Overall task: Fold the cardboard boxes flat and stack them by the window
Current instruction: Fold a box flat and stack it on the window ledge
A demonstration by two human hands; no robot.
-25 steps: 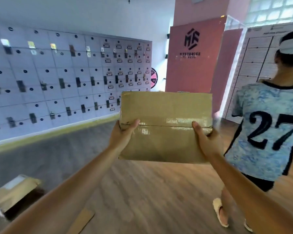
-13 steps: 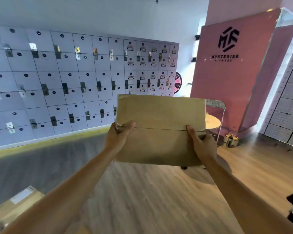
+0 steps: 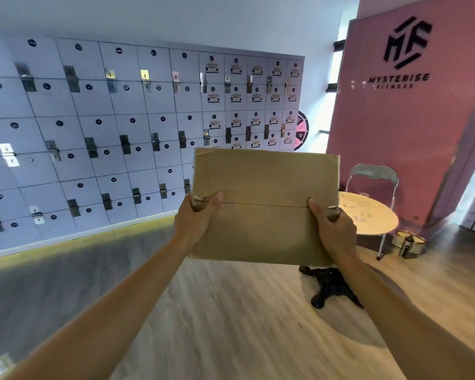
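Note:
I hold a brown cardboard box [image 3: 263, 187] up in front of me at chest height, its taped face toward me with a seam running across the middle. My left hand [image 3: 196, 218] grips its left edge, thumb on the face near the seam. My right hand [image 3: 333, 229] grips the right edge the same way. The fingers of both hands are hidden behind the box.
A wall of lilac lockers [image 3: 107, 138] fills the left. A pink panel [image 3: 401, 113] with a logo stands at the right. Behind the box are a round pale table [image 3: 373, 218] on a black base [image 3: 332, 289], a folding chair [image 3: 373, 174] and small items on the wooden floor [image 3: 409, 239].
My view has swung left: the person in the numbered shirt has left the frame, and the table and chair have come into sight. The box stays in both hands.

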